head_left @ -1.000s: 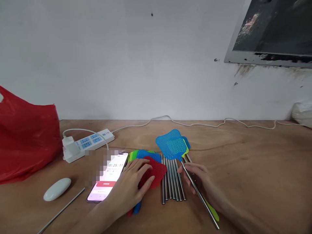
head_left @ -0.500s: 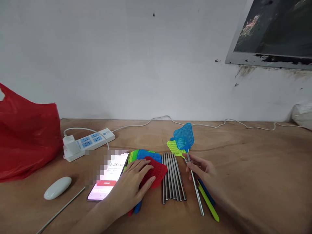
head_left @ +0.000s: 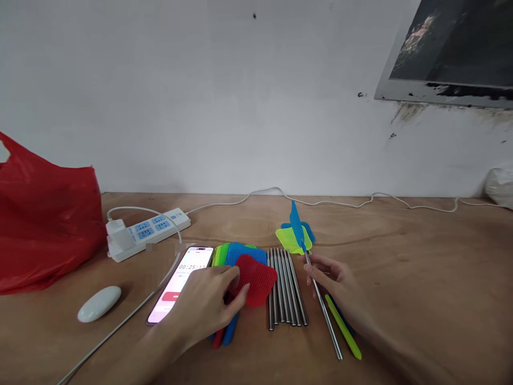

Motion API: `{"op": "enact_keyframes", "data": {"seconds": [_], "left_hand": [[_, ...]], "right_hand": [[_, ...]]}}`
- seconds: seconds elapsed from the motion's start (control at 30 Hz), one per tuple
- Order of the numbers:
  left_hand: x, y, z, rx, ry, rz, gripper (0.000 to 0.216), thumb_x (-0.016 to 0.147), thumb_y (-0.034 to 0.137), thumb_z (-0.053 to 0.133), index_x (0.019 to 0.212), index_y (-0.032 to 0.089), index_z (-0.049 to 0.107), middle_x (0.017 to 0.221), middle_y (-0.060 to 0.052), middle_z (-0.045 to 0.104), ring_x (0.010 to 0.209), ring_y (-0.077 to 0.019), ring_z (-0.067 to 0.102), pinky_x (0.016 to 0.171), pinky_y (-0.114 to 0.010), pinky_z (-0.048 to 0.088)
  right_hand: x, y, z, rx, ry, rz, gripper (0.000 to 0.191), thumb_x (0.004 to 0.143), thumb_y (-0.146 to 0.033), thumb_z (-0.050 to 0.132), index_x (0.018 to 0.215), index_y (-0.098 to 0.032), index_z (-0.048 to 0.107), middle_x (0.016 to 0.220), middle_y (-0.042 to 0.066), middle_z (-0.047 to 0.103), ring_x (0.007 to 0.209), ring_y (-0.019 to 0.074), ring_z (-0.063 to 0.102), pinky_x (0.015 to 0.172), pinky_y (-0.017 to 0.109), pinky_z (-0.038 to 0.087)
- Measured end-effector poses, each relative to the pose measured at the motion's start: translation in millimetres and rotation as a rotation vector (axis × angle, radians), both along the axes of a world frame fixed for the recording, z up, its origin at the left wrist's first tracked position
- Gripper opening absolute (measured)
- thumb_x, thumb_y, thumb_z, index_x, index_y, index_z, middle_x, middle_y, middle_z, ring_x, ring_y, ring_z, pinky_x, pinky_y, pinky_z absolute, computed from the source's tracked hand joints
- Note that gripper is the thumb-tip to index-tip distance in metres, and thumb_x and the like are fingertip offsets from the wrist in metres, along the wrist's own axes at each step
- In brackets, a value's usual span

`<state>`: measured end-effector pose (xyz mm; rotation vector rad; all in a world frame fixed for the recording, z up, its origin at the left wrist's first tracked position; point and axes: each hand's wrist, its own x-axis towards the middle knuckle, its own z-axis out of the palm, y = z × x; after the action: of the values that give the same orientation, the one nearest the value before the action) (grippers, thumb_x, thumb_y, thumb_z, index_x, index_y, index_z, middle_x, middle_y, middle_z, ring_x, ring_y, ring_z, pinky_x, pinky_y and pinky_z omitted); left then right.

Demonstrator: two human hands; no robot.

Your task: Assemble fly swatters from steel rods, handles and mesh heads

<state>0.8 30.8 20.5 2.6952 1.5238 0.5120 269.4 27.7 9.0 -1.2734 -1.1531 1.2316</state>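
Observation:
My left hand (head_left: 208,305) pinches the near edge of a red fly-swatter head (head_left: 256,279) that tops a pile of green and blue swatter heads (head_left: 230,253). My right hand (head_left: 334,283) grips the metal rod (head_left: 324,310) of a blue fly swatter whose head (head_left: 296,223) stands turned on edge. Under it lie a yellow-green swatter (head_left: 292,240) and its green handle (head_left: 343,332). Between my hands lies a row of several bare metal rods (head_left: 285,289) on the wooden table (head_left: 420,278).
A lit phone (head_left: 181,282) lies left of the pile. Farther left are a white oval object (head_left: 99,303), a loose metal rod (head_left: 108,334), a white power strip (head_left: 146,232) and a red plastic bag (head_left: 44,214). A white cable (head_left: 360,203) runs along the wall.
My right hand has rolled the blue swatter's rod, so its head went from flat to edge-on and shifted right. My left fingers curled from flat on the red head to pinching it.

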Motion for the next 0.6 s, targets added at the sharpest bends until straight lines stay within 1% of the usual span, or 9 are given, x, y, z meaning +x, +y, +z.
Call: {"op": "enact_keyframes", "data": {"seconds": [0.07,0.13,0.27,0.33,0.43,0.53,0.6], "left_hand": [[1,-3,1.1,-0.035,0.039,-0.045,0.032,0.092,0.038,0.050,0.065,0.022,0.044,0.057,0.002,0.055,0.051,-0.0166,0.051,0.051,-0.028,0.025],[2,-5,1.5,-0.047,0.059,-0.090,0.030,0.088,0.035,0.054,0.065,0.022,0.040,0.057,0.003,0.054,0.051,-0.0161,0.050,0.051,-0.028,0.022],[3,-3,-3.0,-0.049,0.071,-0.148,0.023,0.087,0.024,0.052,0.068,0.022,0.039,0.060,0.003,0.056,0.052,-0.0158,0.051,0.051,-0.027,0.022],[3,-1,-7.3,-0.042,0.059,-0.144,0.023,0.090,0.022,0.050,0.069,0.022,0.041,0.062,0.003,0.056,0.053,-0.0157,0.052,0.051,-0.027,0.024],[4,1,-11.8,-0.027,0.008,-0.130,0.025,0.096,0.024,0.049,0.071,0.021,0.045,0.063,0.004,0.057,0.053,-0.0146,0.052,0.051,-0.026,0.027],[4,-1,-10.1,0.019,-0.039,-0.156,0.023,0.096,0.033,0.052,0.076,0.021,0.051,0.067,0.002,0.059,0.054,-0.0157,0.054,0.051,-0.027,0.032],[5,-3,-6.3,0.065,-0.069,-0.205,0.018,0.093,0.035,0.057,0.083,0.020,0.056,0.078,-0.002,0.064,0.064,-0.0191,0.060,0.055,-0.029,0.039]], "right_hand": [[-1,-1,0.9,-0.022,0.021,0.012,0.057,0.065,-0.059,0.083,0.101,-0.017,0.075,0.060,-0.004,0.061,0.051,0.0112,0.052,0.047,0.023,0.041],[-1,-3,1.1,-0.032,0.034,0.016,0.059,0.062,-0.060,0.084,0.103,-0.018,0.076,0.061,-0.003,0.062,0.051,0.0114,0.052,0.047,0.023,0.042],[0,-5,2.4,-0.013,0.028,0.016,0.057,0.062,-0.060,0.085,0.101,-0.018,0.077,0.062,-0.002,0.063,0.055,0.0129,0.054,0.050,0.024,0.046],[0,-6,3.6,-0.008,0.021,0.020,0.056,0.063,-0.060,0.084,0.100,-0.018,0.078,0.062,-0.001,0.063,0.055,0.0132,0.054,0.050,0.024,0.046],[0,-5,4.0,-0.010,0.012,0.024,0.057,0.064,-0.060,0.083,0.101,-0.017,0.078,0.063,-0.002,0.062,0.055,0.0132,0.054,0.050,0.025,0.046],[0,-5,2.6,-0.013,0.019,0.036,0.056,0.067,-0.060,0.082,0.104,-0.018,0.077,0.062,-0.002,0.062,0.052,0.0125,0.053,0.048,0.024,0.043],[0,-4,2.0,-0.004,0.027,0.040,0.055,0.067,-0.059,0.082,0.102,-0.018,0.076,0.063,-0.002,0.062,0.052,0.0121,0.053,0.047,0.023,0.043]]}}
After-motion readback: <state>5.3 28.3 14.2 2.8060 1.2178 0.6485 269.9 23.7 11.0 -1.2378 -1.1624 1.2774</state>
